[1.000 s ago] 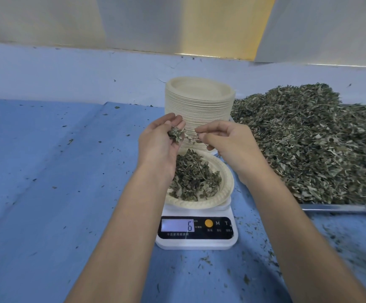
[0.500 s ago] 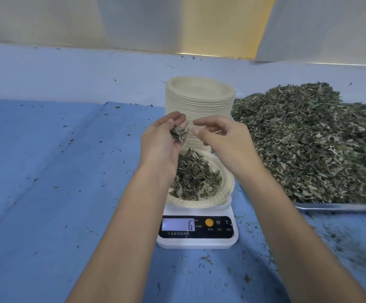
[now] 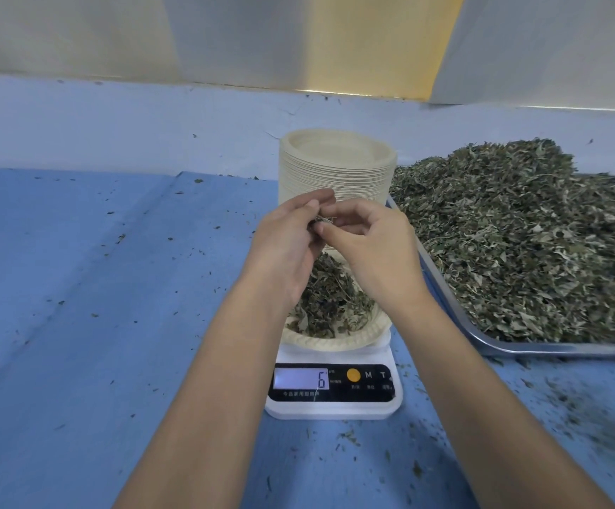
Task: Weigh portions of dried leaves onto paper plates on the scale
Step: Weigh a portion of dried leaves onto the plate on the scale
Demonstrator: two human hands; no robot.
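A white digital scale (image 3: pixel 333 389) stands on the blue table and its display reads 6. On it sits a paper plate (image 3: pixel 339 341) with a mound of dried leaves (image 3: pixel 329 301). Above the plate my left hand (image 3: pixel 285 247) holds a small clump of leaves (image 3: pixel 318 221) in its curled fingers. My right hand (image 3: pixel 370 244) meets it from the right, its fingertips pinching at the same clump.
A tall stack of paper plates (image 3: pixel 337 165) stands right behind my hands. A metal tray (image 3: pixel 518 349) heaped with dried leaves (image 3: pixel 529 244) fills the right side. Leaf crumbs lie scattered on the blue table (image 3: pixel 96 288).
My right hand has closed in on the left hand, and its fingers now touch the clump that the left hand holds. The scale still reads 6.
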